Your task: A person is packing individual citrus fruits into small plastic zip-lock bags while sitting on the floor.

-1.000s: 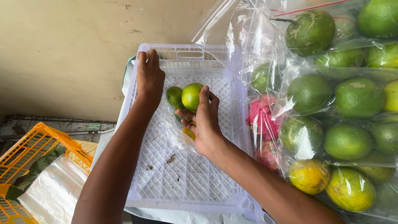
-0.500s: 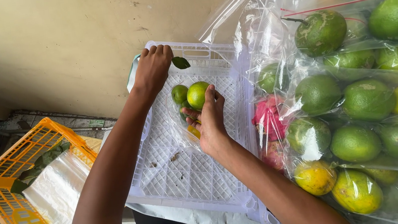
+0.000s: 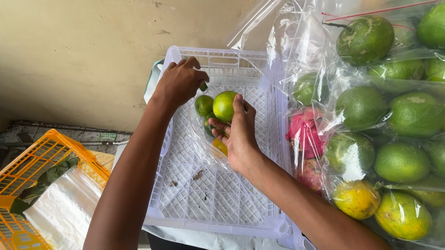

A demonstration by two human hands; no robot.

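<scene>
Head view: left hand (image 3: pixel 180 82) curled shut over a small dark green bit, above the white crate (image 3: pixel 209 200). Right hand (image 3: pixel 240 134) gripped the clear bag (image 3: pixel 208 138) of green citrus (image 3: pixel 225 106) inside the crate. Bagged fruit (image 3: pixel 402 114) stacked right; orange crate (image 3: pixel 19 223) lower left.

Left hand (image 3: pixel 180 82) curled; right hand (image 3: pixel 238 137) fingers upright.

This looks like a fruit-packing corner of a small stall or storeroom. Right of the white plastic crate (image 3: pixel 208 194) lie clear bags of green citrus (image 3: pixel 403 120); left of it, on tiled floor, stands an orange crate (image 3: pixel 15 235) below a stained wall (image 3: pixel 82 40).
</scene>
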